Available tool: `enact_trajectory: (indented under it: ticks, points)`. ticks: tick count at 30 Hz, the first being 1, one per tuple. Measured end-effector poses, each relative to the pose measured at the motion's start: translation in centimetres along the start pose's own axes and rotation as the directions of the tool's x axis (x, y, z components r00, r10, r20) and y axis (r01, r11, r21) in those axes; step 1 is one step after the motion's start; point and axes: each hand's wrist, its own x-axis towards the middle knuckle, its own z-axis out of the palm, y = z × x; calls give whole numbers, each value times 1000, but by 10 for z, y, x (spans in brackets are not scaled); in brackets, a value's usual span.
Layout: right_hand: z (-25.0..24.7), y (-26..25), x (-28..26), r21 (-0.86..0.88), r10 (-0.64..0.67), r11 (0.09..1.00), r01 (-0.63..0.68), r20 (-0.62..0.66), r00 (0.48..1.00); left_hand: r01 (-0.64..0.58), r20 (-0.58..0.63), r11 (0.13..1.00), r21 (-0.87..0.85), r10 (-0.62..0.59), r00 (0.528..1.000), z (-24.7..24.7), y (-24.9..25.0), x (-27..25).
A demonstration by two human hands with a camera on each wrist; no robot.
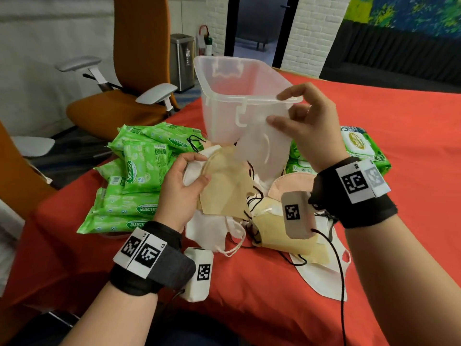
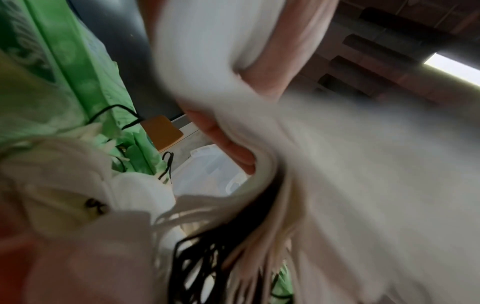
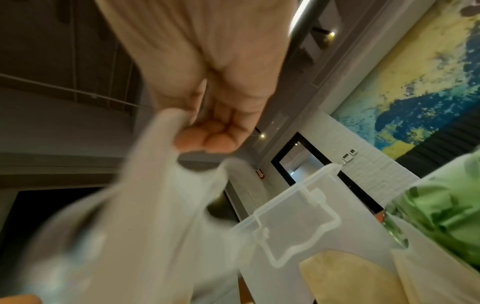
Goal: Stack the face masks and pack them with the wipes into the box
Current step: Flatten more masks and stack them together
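- While the left hand (image 1: 183, 186) is gripping a small stack of face masks (image 1: 224, 181), thumb on top of the beige one and fingers curled under the white ones, the stack is sitting just above the loose pile of masks (image 1: 274, 231) on the worktop (image 1: 399, 245).
- Left wrist view is showing fingers (image 2: 228, 144) wrapped around several layered mask edges, with black and white ear loops (image 2: 202, 257) hanging below; picture is blurred.
- Right hand (image 1: 306, 128) is pinching a single white mask (image 1: 262, 151) between thumb and fingers, holding it raised in front of the box's near wall, above and to the right of the stack in the left hand.
- Right wrist view is confirming fingertips (image 3: 207, 139) closed on the top edge of the white mask (image 3: 145, 205), which is hanging down; blurred.
- Clear plastic box (image 1: 224, 78) is standing upright and open on the red-covered worktop, behind the masks; handle clip is hanging on its near wall. Cannot tell through the walls whether anything is lying inside.
- Green wipe packs (image 1: 134, 171) are lying heaped on the worktop to the left of the masks, touching one another.
- Larger wipe packs (image 1: 361, 148) with white flip lids are lying to the right of the box, partly hidden behind the right wrist.
- Orange office chair (image 1: 129, 71) is standing beyond the worktop's left corner.
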Motion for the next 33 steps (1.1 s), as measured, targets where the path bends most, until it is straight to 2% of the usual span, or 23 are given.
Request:
enact_trajectory:
  ticks: [2,4,5,6,8,11,12,15,16,18,20,21,22,23,25,26,27,28,30,33]
  points:
    - [1,-6,-5,-44,60,998,-50,262,963,16,-3,1000,18,-16,1000,1,3,-1]
    - [7,-10,-10,-120,132,989,-84,485,864,64,19,998,0,-64,998,4,7,-2]
    - [11,-10,-12,-159,161,983,-86,550,820,86,61,995,-44,-84,995,4,10,-4]
    - [17,-10,-14,-187,176,979,-81,579,796,108,107,990,-86,-99,989,5,13,-6]
    - [28,-6,-16,-211,178,975,-72,539,823,109,143,992,-68,-98,985,6,13,-9]
    - [36,2,-18,-169,192,977,-133,398,897,55,60,998,34,-57,997,11,13,-8]
    - [36,4,-19,-153,219,973,-172,386,896,41,14,998,43,-41,999,11,12,-6]
    - [31,7,-25,-171,292,956,-240,445,846,26,-97,999,19,-24,995,7,8,-2]
    - [30,9,-26,-113,282,959,-258,415,865,25,-123,1000,10,-24,992,7,8,-1]
    - [27,11,-26,164,268,934,-316,262,927,29,-142,999,-45,-35,989,7,8,0]
    - [21,12,-24,425,216,866,-263,156,964,50,-133,992,-116,-66,989,6,11,-1]
    - [17,11,-22,473,177,849,-235,165,970,66,-131,988,-142,-84,988,5,13,0]
    - [13,9,-21,476,136,848,-232,227,964,82,-128,982,-170,-105,986,2,13,1]
    - [9,5,-20,419,114,872,-252,327,938,101,-107,977,-189,-123,987,0,13,2]
    - [7,-2,-19,151,137,956,-253,533,835,123,-22,971,-207,-130,991,-2,14,2]
    - [8,-4,-19,5,167,977,-211,591,789,130,27,968,-214,-127,992,-1,17,0]
    - [12,-6,-19,-110,195,981,-162,613,765,135,73,969,-207,-123,990,1,19,-2]
    - [16,-7,-18,-197,214,974,-116,607,766,133,110,974,-182,-114,987,3,19,-4]
    - [23,-9,-17,-324,223,945,-41,549,806,108,142,989,-100,-93,986,7,19,-7]
    - [27,-6,-14,-349,191,937,-13,482,855,90,131,996,-14,-87,987,9,15,-9]
